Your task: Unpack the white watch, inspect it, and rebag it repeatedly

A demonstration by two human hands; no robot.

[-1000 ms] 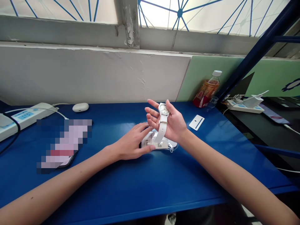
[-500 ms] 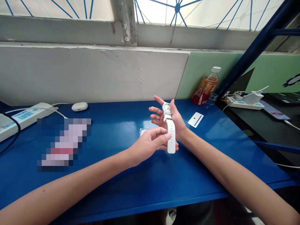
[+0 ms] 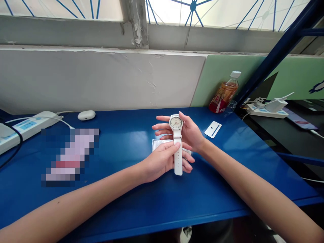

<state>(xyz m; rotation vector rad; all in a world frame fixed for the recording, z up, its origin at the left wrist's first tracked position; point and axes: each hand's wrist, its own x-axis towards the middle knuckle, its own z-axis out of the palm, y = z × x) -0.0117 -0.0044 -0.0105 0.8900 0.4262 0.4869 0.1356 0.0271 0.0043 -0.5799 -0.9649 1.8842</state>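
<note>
A white wristwatch (image 3: 176, 122) with a round pale dial faces me in the middle of the view, its long perforated strap hanging down. My left hand (image 3: 162, 157) pinches that strap, thumb on the front and the other fingers spread behind it. Around the watch case is my right hand (image 3: 191, 130): its thumb is by the right edge, and its fingers reach out behind the case to the left. Partly covered by both hands, a flat clear-and-white packet (image 3: 157, 143) lies on the blue desk (image 3: 121, 148).
At left are a power strip (image 3: 32, 123), a white earbud case (image 3: 86, 115) and a pixelated flat object (image 3: 73, 152). A white card (image 3: 213, 129) lies right of my hands. A leaning drink bottle (image 3: 224, 94) stands by the blue frame post (image 3: 268, 55).
The watch has turned so its dial faces me more squarely, and it has shifted slightly left and down. My left thumb now lies across the strap higher up, nearer the case.
</note>
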